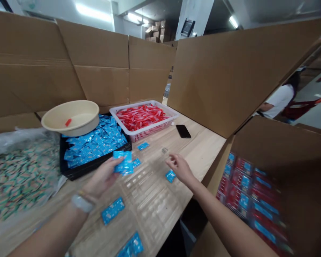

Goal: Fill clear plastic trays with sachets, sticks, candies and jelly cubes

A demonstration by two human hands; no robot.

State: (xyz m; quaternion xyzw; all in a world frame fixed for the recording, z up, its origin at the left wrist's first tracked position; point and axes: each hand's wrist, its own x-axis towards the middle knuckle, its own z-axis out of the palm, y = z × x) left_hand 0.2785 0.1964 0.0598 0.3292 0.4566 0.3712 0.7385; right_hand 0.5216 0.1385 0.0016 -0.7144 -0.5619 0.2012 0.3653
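Observation:
My left hand [104, 178], with a watch at the wrist, grips several blue packets [124, 162] between thumb and fingers above the table. My right hand [179, 167] is over the right side of clear plastic trays [149, 194], fingers loosely bent and apart, with nothing visible in them. A blue packet [170, 175] lies just below it. More blue packets lie in the trays' compartments: a small one [143, 146] at the back, a wider one [113, 210] at the near left, and another [131, 246] at the bottom edge.
Behind my left hand, a black bin [96, 165] holds many blue packets, with a cream basin [69, 121] resting over it. A white basket [143, 134] contains red and pink items. Nearby are a phone [183, 131], a bag of green packets [21, 175], cardboard walls [203, 82] and a carton of packs [289, 157].

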